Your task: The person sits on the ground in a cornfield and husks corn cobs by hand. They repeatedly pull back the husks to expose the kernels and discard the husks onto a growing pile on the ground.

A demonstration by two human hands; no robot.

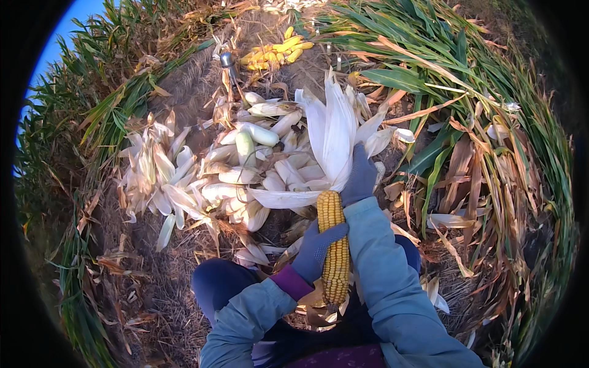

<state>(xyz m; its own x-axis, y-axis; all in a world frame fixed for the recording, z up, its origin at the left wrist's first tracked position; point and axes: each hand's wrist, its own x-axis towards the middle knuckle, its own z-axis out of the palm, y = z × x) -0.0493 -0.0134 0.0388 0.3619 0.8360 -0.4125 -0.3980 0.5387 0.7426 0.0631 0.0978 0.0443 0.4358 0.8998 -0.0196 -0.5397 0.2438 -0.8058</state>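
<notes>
A bare yellow corn cob (334,257) stands lengthwise before my body, its husk peeled away from the kernels. Around its middle wraps my left hand (315,250), in a grey work glove. Just beyond the cob's far end, my gloved right hand (361,177) grips the pale corn husk (339,138), whose leaves fan out away from me. One husk leaf (287,198) stretches to the left. The right hand's fingertips are partly hidden behind the husk. Ahead lies a heap of corn ears still in their husks (239,177).
A pile of husked yellow cobs (276,53) lies farther off, beside a metal flask (228,62). Loose dry husks (158,165) are heaped at left. Cut green corn stalks (432,60) cover the right side. Standing corn plants (69,106) rise at far left.
</notes>
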